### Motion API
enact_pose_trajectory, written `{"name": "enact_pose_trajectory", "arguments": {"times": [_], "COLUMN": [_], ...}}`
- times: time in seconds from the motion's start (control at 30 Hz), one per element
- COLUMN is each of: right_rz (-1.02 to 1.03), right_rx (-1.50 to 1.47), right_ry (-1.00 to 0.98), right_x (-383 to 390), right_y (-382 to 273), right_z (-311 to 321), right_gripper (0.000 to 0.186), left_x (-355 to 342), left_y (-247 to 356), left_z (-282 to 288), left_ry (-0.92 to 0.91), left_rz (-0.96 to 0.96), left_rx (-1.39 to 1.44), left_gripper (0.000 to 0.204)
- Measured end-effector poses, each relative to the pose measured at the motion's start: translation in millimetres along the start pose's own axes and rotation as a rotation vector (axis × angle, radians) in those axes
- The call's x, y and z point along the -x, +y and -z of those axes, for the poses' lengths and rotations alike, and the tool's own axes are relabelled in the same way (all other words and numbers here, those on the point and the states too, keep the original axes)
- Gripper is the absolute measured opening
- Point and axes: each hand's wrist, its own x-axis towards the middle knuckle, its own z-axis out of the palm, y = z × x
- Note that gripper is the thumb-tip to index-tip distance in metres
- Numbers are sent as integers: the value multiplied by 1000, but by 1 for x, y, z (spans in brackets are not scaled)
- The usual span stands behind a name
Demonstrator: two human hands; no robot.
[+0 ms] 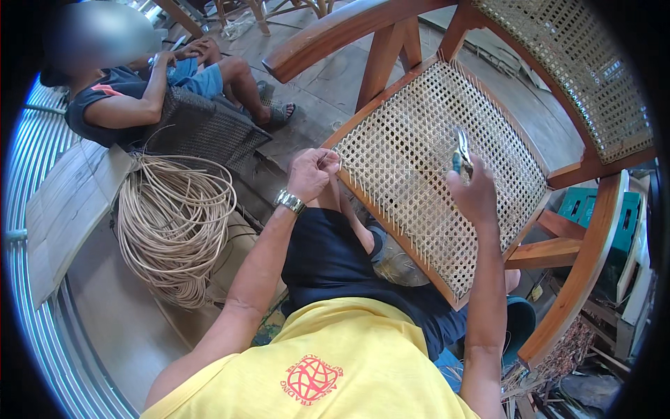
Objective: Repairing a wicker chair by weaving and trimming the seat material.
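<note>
A wooden armchair (555,300) with a woven cane seat (398,181) and cane back (572,77) is tilted in front of me, short cane ends sticking up along the seat's edges. My left hand (310,174) is closed at the seat's left corner, fingertips pinched on what looks like a thin cane strand, too small to see clearly. Over the right part of the seat, my right hand (472,190) grips metal pliers or snips (462,146) with a green handle, jaws pointing away from me.
A seated person (112,112) is at upper left on a dark woven seat. A coil of cane (174,230) hangs at left beside boards (70,202) and corrugated metal. A green crate (614,216) and wood scraps lie at right; more chair frames stand behind.
</note>
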Motion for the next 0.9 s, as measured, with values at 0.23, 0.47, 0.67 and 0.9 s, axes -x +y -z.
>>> {"name": "enact_pose_trajectory", "arguments": {"times": [0.23,0.47,0.67,0.9], "right_rz": [13,-256,-420,-538], "right_rx": [-1405,-1236,-1137,-965], "right_ry": [-94,-301,328,519], "right_x": [90,225,315,292], "right_y": [-6,84,166,239], "right_z": [24,40,69,119], "right_gripper": [49,60,49,54], "left_x": [0,17,22,0], "left_y": [30,35,118,188], "left_z": [1,-8,-73,-191], "left_ry": [-24,18,-201,-590], "left_rz": [-145,-165,-30,-668], "left_rx": [-18,-119,-6,-319], "left_gripper": [31,28,21,27]}}
